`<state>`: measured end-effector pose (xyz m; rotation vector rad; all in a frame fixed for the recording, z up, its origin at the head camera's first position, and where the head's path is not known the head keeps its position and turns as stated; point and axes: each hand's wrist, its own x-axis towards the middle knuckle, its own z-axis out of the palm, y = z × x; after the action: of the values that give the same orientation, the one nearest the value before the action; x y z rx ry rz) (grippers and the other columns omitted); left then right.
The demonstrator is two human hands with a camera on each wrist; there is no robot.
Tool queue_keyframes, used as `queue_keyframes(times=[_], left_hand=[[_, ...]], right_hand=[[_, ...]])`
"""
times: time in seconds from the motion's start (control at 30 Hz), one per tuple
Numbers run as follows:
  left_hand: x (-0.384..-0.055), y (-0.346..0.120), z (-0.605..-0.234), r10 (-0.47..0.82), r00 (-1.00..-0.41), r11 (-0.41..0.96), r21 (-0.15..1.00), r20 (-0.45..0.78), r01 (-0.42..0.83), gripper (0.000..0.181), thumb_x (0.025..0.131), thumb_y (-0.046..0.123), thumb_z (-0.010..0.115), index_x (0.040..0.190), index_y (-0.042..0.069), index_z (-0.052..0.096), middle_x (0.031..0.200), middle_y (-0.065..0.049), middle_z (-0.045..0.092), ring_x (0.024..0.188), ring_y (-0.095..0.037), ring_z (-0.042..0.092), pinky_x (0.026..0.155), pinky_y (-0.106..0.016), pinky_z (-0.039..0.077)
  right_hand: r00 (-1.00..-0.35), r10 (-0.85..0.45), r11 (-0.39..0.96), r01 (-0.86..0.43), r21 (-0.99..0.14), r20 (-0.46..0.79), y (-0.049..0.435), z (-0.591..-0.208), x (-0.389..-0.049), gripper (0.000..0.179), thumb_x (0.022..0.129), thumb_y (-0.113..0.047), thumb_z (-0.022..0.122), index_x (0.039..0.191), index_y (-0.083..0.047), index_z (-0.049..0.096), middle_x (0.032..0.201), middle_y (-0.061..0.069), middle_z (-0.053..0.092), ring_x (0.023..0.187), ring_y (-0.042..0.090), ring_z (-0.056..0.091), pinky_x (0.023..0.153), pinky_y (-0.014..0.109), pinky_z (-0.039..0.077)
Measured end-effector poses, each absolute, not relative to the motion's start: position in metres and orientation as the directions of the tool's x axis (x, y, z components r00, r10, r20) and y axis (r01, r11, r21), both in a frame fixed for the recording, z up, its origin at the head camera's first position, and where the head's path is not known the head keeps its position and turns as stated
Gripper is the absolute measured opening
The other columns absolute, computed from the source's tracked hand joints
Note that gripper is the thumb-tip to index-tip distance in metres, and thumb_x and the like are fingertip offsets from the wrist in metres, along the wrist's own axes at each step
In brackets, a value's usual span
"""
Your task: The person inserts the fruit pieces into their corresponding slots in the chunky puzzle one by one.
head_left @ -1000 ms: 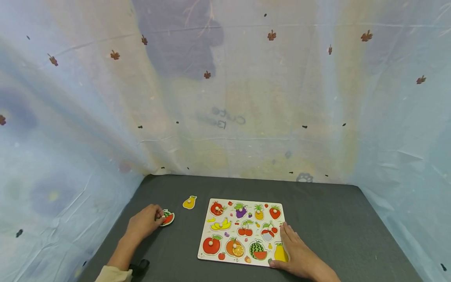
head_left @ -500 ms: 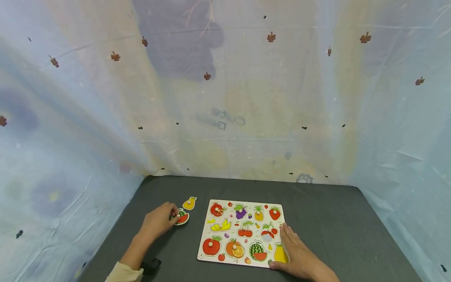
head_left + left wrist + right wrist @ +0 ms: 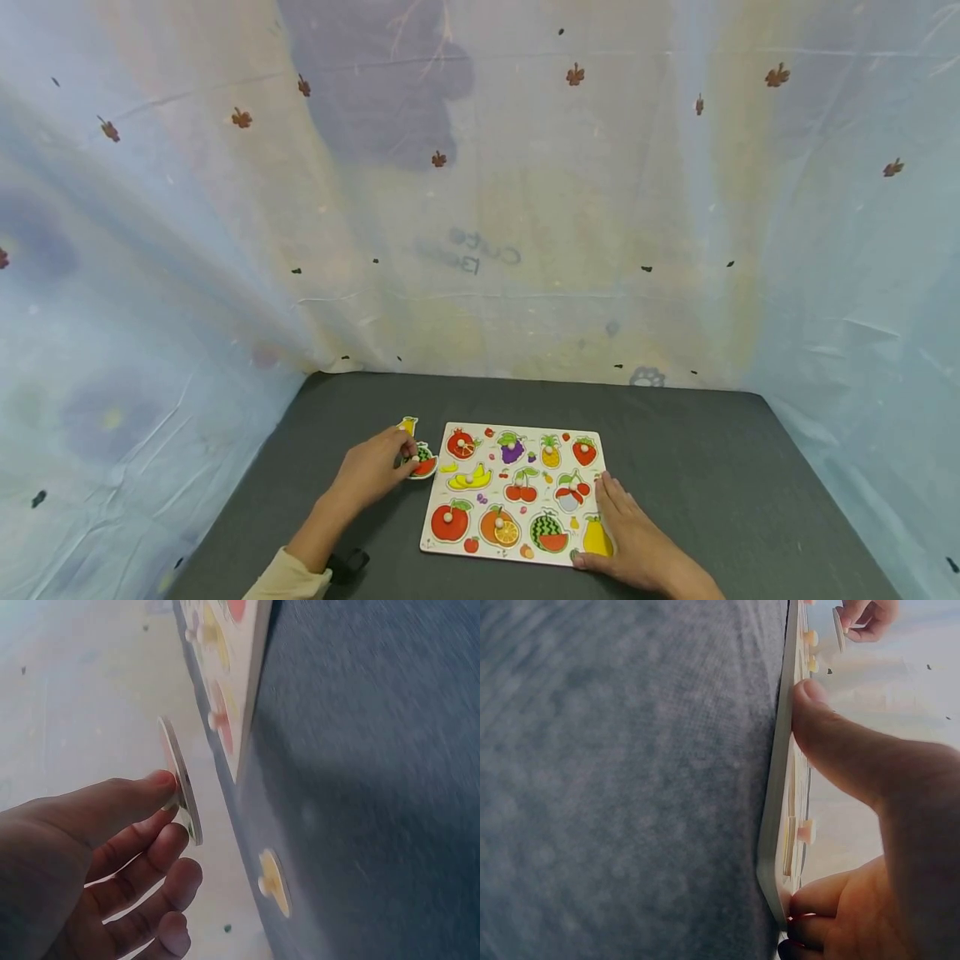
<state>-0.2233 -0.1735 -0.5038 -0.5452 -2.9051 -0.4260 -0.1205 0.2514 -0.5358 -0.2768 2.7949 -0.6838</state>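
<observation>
My left hand (image 3: 375,471) pinches a watermelon puzzle piece (image 3: 425,464) between thumb and fingers, raised off the table beside the board's left edge. The left wrist view shows the piece (image 3: 180,780) edge-on, with the thumb at its face and the other fingers bent loosely below. A fruit puzzle board (image 3: 498,497) lies flat, bearing several knobbed pieces. My right hand (image 3: 637,537) rests on its right edge with fingers straight, the thumb at the near edge. It partly covers the yellow pear picture (image 3: 597,537). Printed watermelon (image 3: 550,532) shows at the board's near side.
A loose yellow pear piece (image 3: 407,425) lies on the dark tabletop (image 3: 720,483) behind my left hand, partly hidden in the head view. Its knob shows in the left wrist view. A patterned curtain (image 3: 525,208) hangs around the table.
My left hand has carried the watermelon piece rightward, from the table's left side to the board's left edge, and now overlaps the pear piece. The right hand and board have stayed put.
</observation>
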Motion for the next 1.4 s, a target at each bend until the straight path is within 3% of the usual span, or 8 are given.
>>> queue_keyframes(times=[0.73,1.07,1.4], left_hand=[[-0.217,-0.115,-0.499,0.525,-0.838,0.777,0.318,0.149,0.544,0.019,0.096,0.031,0.084,0.097,0.023,0.067,0.096,0.008,0.062,0.07,-0.004,0.048,0.061,-0.026,0.043],[-0.214,-0.089,-0.503,0.608,-0.777,0.72,0.298,0.162,0.626,0.021,0.095,0.033,0.085,0.098,0.023,0.067,0.095,0.009,0.063,0.068,-0.001,0.046,0.061,-0.024,0.043],[-0.205,-0.056,-0.505,0.655,-0.751,0.708,0.279,0.085,0.649,0.02,0.096,0.036,0.084,0.097,0.027,0.067,0.093,0.013,0.063,0.072,0.001,0.049,0.065,-0.022,0.046]], right_hand=[[-0.951,-0.244,0.872,-0.129,-0.472,-0.192,0.252,-0.534,-0.123,0.131,0.079,-0.07,0.084,0.166,0.008,0.025,0.176,0.026,0.017,0.161,0.046,0.022,0.125,0.065,0.023],[-0.951,-0.251,0.869,-0.139,-0.475,-0.18,0.252,-0.536,-0.122,0.13,0.079,-0.07,0.084,0.165,0.009,0.027,0.175,0.027,0.018,0.16,0.046,0.023,0.126,0.064,0.021],[-0.95,-0.247,0.866,-0.13,-0.482,-0.189,0.252,-0.538,-0.121,0.13,0.079,-0.07,0.085,0.165,0.009,0.026,0.175,0.028,0.018,0.16,0.046,0.023,0.125,0.066,0.022]])
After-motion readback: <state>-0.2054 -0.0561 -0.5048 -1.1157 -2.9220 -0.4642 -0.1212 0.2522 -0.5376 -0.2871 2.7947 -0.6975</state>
